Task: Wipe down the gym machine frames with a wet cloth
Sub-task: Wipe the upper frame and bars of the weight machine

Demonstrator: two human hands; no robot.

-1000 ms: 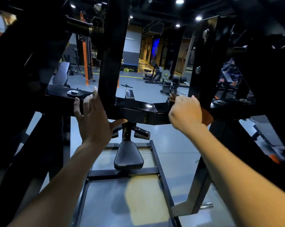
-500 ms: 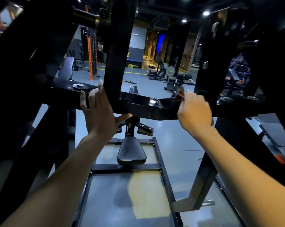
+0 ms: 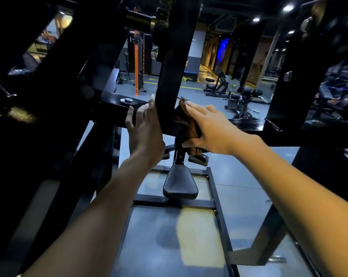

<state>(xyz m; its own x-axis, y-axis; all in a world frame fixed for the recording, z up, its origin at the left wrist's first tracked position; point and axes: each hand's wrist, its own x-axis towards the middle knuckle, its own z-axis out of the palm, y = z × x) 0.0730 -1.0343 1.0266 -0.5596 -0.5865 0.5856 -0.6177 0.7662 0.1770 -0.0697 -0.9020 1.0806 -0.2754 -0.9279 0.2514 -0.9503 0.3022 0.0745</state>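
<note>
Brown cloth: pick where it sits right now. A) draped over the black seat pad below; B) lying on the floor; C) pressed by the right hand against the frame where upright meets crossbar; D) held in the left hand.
C: the right hand presses the brown cloth with straight fingers against the black upright at the crossbar.

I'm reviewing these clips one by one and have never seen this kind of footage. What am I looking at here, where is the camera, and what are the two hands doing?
The camera sits on a person's head, looking forward and down, so the two forearms reaching in are the wearer's own. There is no robot. They stand at a black gym machine frame: a horizontal crossbar joined by an upright post. The right hand, fingers fairly straight, presses a brown cloth against the frame where post and bar meet; this is the wiping. The left hand lies open against the other side of the post, seemingly for support; it has no grip on anything. Below is the machine's padded seat on its floor frame; other gym equipment stands behind.
</note>
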